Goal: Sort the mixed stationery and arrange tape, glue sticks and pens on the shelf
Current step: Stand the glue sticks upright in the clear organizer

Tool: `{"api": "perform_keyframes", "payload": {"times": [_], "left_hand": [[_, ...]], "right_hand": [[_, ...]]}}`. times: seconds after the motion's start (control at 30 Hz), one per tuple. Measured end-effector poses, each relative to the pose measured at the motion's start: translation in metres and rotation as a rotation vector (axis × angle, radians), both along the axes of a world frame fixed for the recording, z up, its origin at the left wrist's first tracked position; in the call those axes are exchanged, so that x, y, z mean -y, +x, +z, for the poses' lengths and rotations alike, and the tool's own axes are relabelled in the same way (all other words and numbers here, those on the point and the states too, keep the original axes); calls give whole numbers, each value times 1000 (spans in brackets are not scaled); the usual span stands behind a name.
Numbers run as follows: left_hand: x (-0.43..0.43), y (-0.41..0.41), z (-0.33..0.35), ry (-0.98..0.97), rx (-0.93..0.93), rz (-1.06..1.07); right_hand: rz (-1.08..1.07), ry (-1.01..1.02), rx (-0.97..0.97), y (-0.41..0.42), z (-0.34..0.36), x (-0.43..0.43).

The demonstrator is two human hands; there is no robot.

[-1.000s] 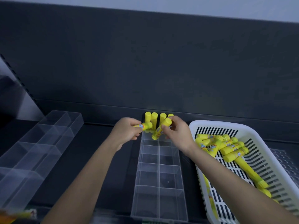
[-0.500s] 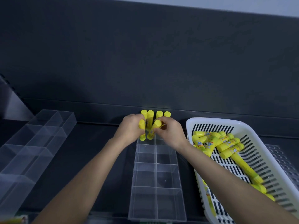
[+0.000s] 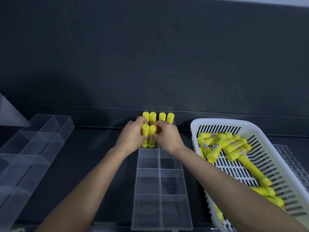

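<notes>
Both bare forearms enter from the bottom edge and converge at frame centre. Left hand (image 3: 132,138): fingers curled round an upright glue stick (image 3: 144,136). Right hand (image 3: 167,138): thumb and fingertips pinch a second glue stick (image 3: 152,137), touching the first. Knuckles face up.

Of the person, two forearms and two hands show, all bare. The left forearm (image 3: 87,186) enters at the frame's 7 o'clock, the right forearm (image 3: 225,181) at 4 o'clock; both are slim, smooth and uncovered to the wrist. The left hand (image 3: 132,138) and right hand (image 3: 167,138) show backs and knuckles; a brownish glint at the right hand's 11 o'clock is too blurred to identify
</notes>
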State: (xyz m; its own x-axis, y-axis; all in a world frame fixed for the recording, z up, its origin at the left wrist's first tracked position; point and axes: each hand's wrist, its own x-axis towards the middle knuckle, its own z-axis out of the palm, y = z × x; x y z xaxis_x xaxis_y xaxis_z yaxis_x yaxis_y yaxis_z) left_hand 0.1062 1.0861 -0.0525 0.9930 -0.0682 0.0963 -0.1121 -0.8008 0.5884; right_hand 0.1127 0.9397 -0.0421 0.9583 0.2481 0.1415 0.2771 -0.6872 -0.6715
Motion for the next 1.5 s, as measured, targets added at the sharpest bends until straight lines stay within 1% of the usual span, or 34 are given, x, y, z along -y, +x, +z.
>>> {"api": "perform_keyframes", "payload": {"times": [0.17,0.33,0.43,0.53,0.7,0.8,0.87,0.97,1.03,1.1,1.2,1.27,1.33,1.4,1.5], "left_hand": [[1,-4,5,41,30,-8],[14,-15,16,29,179,-1],[28,-21,22,27,213,-65],[49,-27,32,1,222,-153],[94,-40,40,-57,146,-370],[119,-49,38,-77,106,-448],[134,-54,37,-76,86,-497],[156,-62,35,-46,54,-595],[173,-67,32,-14,-1,-663],[193,-72,27,34,-65,-738],[230,-79,18,166,-133,-829],[252,-80,10,253,-179,-863],[269,-78,2,320,-216,-881],[281,-79,-4,356,-256,-885],[294,-79,-4,412,-273,-870]], "right_hand": [[-38,36,-15,-2,2,5],[-106,58,14,-10,11,33],[-131,90,1,-21,17,62],[-158,51,-9,-34,23,96],[-169,-80,-33,-61,20,154],[-119,-179,-107,-83,14,194],[-89,-258,-161,-96,10,219],[-136,-308,-198,-115,6,250],[-214,-280,-191,-125,4,267],[-280,-255,-132,-132,2,278],[-373,-207,17,-141,1,284],[-445,-194,147,-146,1,286],[-525,-167,229,-148,0,293],[-628,-115,245,-149,-2,299],[-718,23,173,-149,-5,303]]}}
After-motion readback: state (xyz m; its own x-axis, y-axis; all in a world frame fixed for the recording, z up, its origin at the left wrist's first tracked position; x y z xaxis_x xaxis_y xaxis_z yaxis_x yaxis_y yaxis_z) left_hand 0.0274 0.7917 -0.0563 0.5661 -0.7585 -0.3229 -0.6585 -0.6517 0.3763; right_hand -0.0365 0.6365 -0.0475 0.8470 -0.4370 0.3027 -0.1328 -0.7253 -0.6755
